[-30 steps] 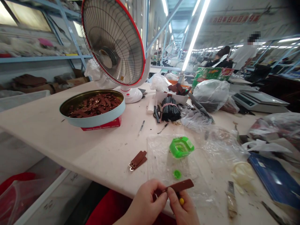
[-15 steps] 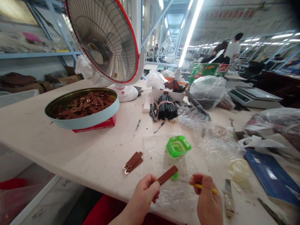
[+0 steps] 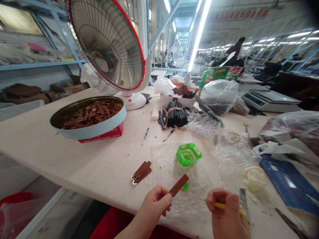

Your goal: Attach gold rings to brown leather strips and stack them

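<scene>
Between thumb and fingers, my left hand (image 3: 157, 203) pinches one end of a brown leather strap (image 3: 179, 184); its free end points up and to the right. My right hand (image 3: 228, 207) is closed round a yellow-handled tool (image 3: 222, 206) with a thin metal tip aimed left, apart from the strap. A small green cap (image 3: 185, 186) lies just behind the strap. Farther back stands an open green container (image 3: 188, 155) on a clear plastic sheet (image 3: 164, 156). Left of the sheet rests a small pile of brown straps with metal rings (image 3: 141, 172).
A round tin (image 3: 99, 127) full of brown straps sits on a red box (image 3: 104, 135), with a fan (image 3: 107, 49) behind. Bundled black strips (image 3: 176, 115) and plastic bags (image 3: 219, 96) lie at the back. Rightward are a scale (image 3: 270, 99) and a blue folder (image 3: 290, 184).
My right hand has moved right with the yellow-handled tool, farther from the strap. My left hand still holds the strap in nearly the same place. The view has shifted slightly.
</scene>
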The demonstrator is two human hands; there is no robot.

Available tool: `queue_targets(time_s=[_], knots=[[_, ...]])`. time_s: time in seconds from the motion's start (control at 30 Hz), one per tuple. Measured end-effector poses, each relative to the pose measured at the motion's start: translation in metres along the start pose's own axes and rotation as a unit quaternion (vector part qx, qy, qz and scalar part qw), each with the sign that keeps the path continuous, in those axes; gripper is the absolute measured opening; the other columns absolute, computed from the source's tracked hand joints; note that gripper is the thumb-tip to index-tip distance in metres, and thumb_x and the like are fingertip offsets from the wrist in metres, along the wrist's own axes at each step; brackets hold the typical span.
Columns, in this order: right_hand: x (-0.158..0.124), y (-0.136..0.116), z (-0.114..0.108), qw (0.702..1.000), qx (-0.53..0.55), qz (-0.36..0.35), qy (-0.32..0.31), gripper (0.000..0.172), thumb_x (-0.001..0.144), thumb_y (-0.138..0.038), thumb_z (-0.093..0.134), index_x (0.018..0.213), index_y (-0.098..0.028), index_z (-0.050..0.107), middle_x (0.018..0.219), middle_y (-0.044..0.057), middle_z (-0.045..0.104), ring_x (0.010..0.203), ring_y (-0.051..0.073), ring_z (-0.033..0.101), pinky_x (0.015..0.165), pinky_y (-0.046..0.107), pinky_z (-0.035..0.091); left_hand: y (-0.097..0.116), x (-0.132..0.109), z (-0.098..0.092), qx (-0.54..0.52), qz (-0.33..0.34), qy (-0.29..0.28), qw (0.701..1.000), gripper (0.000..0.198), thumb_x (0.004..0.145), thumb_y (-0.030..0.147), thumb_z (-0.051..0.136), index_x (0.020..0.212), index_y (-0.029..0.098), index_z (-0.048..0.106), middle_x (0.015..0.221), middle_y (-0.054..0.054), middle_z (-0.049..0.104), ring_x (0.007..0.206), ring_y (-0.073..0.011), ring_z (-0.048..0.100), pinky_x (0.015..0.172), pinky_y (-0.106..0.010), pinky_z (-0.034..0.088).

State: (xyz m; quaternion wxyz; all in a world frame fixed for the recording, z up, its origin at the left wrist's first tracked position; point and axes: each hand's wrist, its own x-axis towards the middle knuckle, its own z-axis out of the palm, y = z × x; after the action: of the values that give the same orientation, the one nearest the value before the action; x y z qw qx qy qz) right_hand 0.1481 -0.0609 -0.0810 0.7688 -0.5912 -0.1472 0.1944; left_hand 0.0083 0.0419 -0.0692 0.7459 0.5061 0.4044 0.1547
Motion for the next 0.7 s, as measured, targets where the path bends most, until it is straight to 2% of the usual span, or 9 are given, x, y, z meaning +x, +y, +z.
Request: queue_targets(time_s=[0.1, 0.33, 0.43, 0.53, 0.63, 0.7], knots=[[-0.009, -0.014, 0.002, 0.996, 0.074, 0.023, -0.047, 0.044, 0.080, -0.059, 0.049, 0.063, -0.020, 0.059, 0.056, -0.001, 0.052, 0.048, 0.012, 0.039, 0.042, 0.022, 0.031, 0.002, -0.007, 0.003, -0.013, 0.002, -0.034, 0.999, 0.024, 0.068, 0.036, 0.059, 0.068, 0.015, 0.049, 0.058, 0.003, 0.049, 0.054, -0.0084, 0.042, 0.049, -0.020, 0.030], [-0.026, -0.014, 0.016, 0.992, 0.097, 0.051, -0.067, 0.042, 0.085, -0.054, 0.046, 0.064, -0.020, 0.058, 0.057, -0.002, 0.052, 0.049, 0.011, 0.040, 0.046, 0.021, 0.034, 0.007, -0.021, 0.004, -0.019, 0.004, -0.053, 0.998, 0.033, 0.064, 0.045, 0.062, 0.068, 0.015, 0.048, 0.057, 0.003, 0.048, 0.053, -0.0083, 0.040, 0.050, -0.021, 0.030], [-0.026, -0.014, 0.015, 0.991, 0.106, 0.055, -0.066, 0.044, 0.084, -0.056, 0.046, 0.063, -0.020, 0.059, 0.056, -0.002, 0.052, 0.048, 0.011, 0.040, 0.044, 0.021, 0.034, 0.008, -0.024, 0.004, -0.014, 0.003, -0.043, 0.999, 0.024, 0.064, 0.037, 0.059, 0.066, 0.017, 0.046, 0.056, 0.005, 0.045, 0.052, -0.0080, 0.037, 0.050, -0.021, 0.029], [-0.023, -0.021, 0.006, 0.992, 0.119, 0.012, -0.045, 0.046, 0.075, -0.064, 0.053, 0.061, -0.021, 0.060, 0.052, -0.003, 0.051, 0.045, 0.011, 0.040, 0.042, 0.021, 0.033, 0.009, -0.028, 0.003, -0.005, 0.032, -0.019, 0.999, 0.013, 0.066, 0.028, 0.050, 0.065, 0.017, 0.043, 0.054, 0.007, 0.040, 0.051, -0.0077, 0.033, 0.051, -0.022, 0.027], [-0.027, -0.027, 0.000, 0.998, 0.045, -0.047, -0.007, 0.046, 0.073, -0.064, 0.055, 0.059, -0.021, 0.060, 0.050, -0.003, 0.051, 0.049, 0.013, 0.043, 0.046, 0.022, 0.035, 0.010, -0.032, 0.000, 0.011, 0.064, -0.013, 0.998, 0.009, 0.066, 0.024, 0.046, 0.062, 0.018, 0.040, 0.053, 0.007, 0.035, 0.053, -0.0079, 0.029, 0.052, -0.022, 0.024], [-0.037, -0.024, 0.004, 0.997, -0.061, -0.036, -0.012, 0.041, 0.076, -0.060, 0.055, 0.066, -0.021, 0.061, 0.053, -0.002, 0.053, 0.053, 0.014, 0.046, 0.050, 0.024, 0.037, 0.010, -0.035, -0.001, 0.026, 0.075, -0.020, 0.997, 0.008, 0.065, 0.023, 0.044, 0.061, 0.018, 0.039, 0.054, 0.007, 0.034, 0.054, -0.0082, 0.028, 0.052, -0.023, 0.023]])
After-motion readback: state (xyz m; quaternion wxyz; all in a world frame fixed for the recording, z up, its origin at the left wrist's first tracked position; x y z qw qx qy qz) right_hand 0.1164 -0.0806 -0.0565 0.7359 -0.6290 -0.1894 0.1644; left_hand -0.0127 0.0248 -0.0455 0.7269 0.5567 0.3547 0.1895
